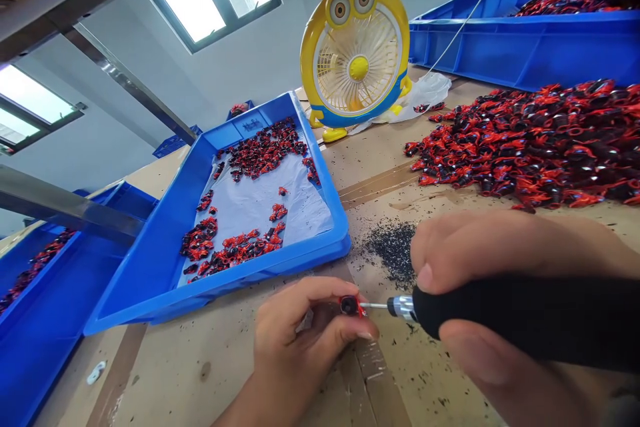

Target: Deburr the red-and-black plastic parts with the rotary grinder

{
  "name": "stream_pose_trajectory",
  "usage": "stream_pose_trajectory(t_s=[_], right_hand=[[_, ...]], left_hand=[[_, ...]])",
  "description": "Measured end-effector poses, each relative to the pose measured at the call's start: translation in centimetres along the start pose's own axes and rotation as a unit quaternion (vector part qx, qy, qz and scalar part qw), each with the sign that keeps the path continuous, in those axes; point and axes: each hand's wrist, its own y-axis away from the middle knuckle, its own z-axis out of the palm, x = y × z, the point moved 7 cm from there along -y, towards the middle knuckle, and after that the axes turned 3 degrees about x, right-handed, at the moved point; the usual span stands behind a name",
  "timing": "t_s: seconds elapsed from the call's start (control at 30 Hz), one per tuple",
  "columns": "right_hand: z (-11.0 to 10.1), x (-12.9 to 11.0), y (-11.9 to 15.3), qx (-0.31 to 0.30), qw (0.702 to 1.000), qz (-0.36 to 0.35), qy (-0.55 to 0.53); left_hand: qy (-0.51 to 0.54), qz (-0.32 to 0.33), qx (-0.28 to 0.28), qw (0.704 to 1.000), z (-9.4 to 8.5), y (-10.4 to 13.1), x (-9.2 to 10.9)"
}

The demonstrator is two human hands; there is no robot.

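Observation:
My left hand pinches a small red and black plastic part between thumb and fingers, low in the middle of the view. My right hand is wrapped round an electric screwdriver with a thick black body and a silver collar. Its thin bit points left and meets the red side of the part; the exact contact is too small to make out. Just behind the screwdriver's tip lies a heap of tiny black pieces, perhaps screws, scattered on the tabletop.
A large pile of red and black parts covers the right side of the cardboard-covered table. To the left stands a blue tray, lined with white sheet and holding similar parts. Behind are a yellow fan and a blue bin.

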Motion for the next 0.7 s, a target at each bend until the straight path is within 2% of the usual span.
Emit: stream_pose_trajectory(t_s=[0.3, 0.47, 0.7], right_hand=[[0.0, 0.0, -0.5, -0.027, 1.0, -0.01, -0.006], [1.3, -0.4, -0.6, -0.068, 0.997, -0.044, 0.0], [1.6, -0.5, -0.7, -0.069, 0.996, -0.046, 0.017]], left_hand=[[-0.031, 0.028, -0.001, 0.999, -0.1, -0.1, 0.5], [-0.024, 0.033, 0.0, 0.999, 0.0, -0.3, 0.6], [-0.005, 0.025, -0.019, 0.999, 0.2, -0.1, 0.5]])
